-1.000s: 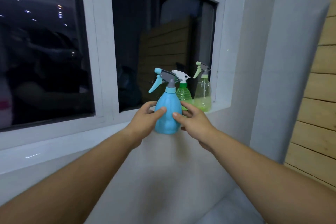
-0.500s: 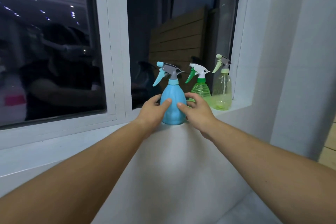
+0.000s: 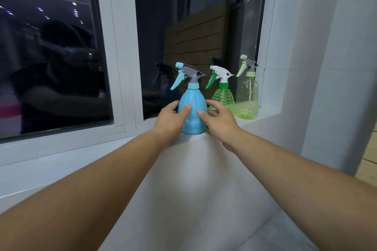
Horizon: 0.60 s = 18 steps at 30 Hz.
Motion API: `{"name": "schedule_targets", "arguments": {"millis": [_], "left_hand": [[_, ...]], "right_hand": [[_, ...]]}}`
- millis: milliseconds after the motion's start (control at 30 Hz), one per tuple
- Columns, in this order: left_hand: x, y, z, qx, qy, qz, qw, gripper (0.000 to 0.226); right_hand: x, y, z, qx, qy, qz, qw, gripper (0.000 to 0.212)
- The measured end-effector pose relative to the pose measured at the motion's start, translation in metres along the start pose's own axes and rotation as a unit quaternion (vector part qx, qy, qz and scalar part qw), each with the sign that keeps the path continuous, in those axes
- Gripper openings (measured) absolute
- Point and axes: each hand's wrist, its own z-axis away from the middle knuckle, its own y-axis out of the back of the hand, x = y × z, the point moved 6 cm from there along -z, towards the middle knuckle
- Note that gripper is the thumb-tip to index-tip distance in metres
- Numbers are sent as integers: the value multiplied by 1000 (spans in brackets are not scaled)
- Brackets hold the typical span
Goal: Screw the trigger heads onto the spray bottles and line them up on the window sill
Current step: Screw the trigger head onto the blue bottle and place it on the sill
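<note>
Three spray bottles stand in a row on the white window sill [image 3: 267,115], each with its trigger head on. The blue bottle [image 3: 193,106] with a grey and light-blue trigger is nearest, close to the sill's front edge. My left hand [image 3: 170,121] grips its left side, thumb on the front. My right hand [image 3: 221,121] is at its right side; the thumb tip touches the bottle and the fingers are loosely spread beside it. Behind my right hand stands the green ribbed bottle [image 3: 223,98], and to its right the pale clear-green bottle [image 3: 247,98].
Dark window glass [image 3: 183,26] and its white frame [image 3: 120,47] rise right behind the bottles. A white wall pillar [image 3: 326,67] closes the sill on the right. More sill [image 3: 71,161] runs to the left. Wooden slats [image 3: 367,167] show at the far right.
The blue bottle was lowered from just above the sill's edge and now stands on the sill. My right hand's fingers have loosened from around it. The view has shifted closer.
</note>
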Motion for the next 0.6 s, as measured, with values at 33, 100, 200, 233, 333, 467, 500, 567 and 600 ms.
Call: {"name": "schedule_targets", "arguments": {"millis": [33,100,200,233,333,467,500,567,600], "left_hand": [[0,0,0,1,4,-3,1000,47],[-2,1,0,8,21,-9,1000,60],[-4,7,0,36,32,-37,998,74],[-3,8,1,43,30,-50,997,76],[-2,10,9,44,22,-72,996,76],[1,6,26,53,8,-97,994,79],[1,6,29,63,11,-107,992,80],[1,7,34,75,33,-120,989,83],[0,7,36,74,49,-123,988,85]], "right_hand": [[0,0,0,-1,1,2,1000,50],[-1,0,1,1,1,8,1000,55],[-4,5,4,11,8,31,999,61],[-5,8,6,14,10,32,999,60],[-5,22,16,21,12,32,999,54],[1,47,38,26,0,41,999,51],[4,53,43,26,-5,41,999,51],[7,64,54,28,-12,44,999,51],[9,67,59,26,-16,47,998,51]]}}
